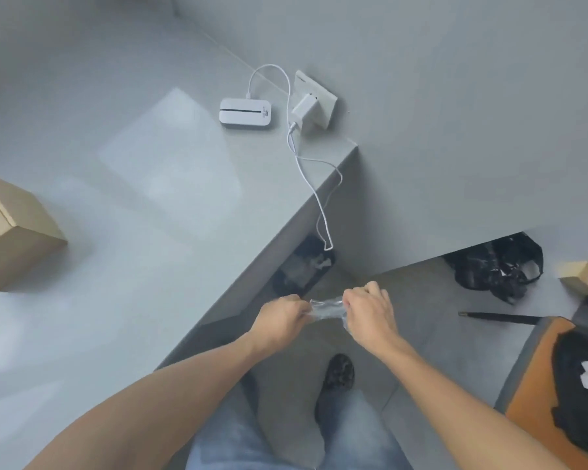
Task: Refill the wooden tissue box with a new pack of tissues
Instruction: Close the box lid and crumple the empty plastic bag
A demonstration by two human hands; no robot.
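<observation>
Clear plastic wrapper [326, 308] stretched between left hand [280, 320] and right hand [370, 312], both gripping it

The light is soft, even and cool, giving the whole scene a grey-blue cast. A pale rectangular patch of reflected light lies on the counter [123, 205], far left of centre, with a fainter sheen near the left edge. Shadows are weak: a soft one sits right of the cardboard box [11, 235], and the space under the counter is dim. The picture is slightly hazy and low in contrast, with fine detail smeared. Wide-angle distortion bends straight lines, and the forearms swell toward the near edge. The clear wrapper [326, 308] is blurred.
</observation>
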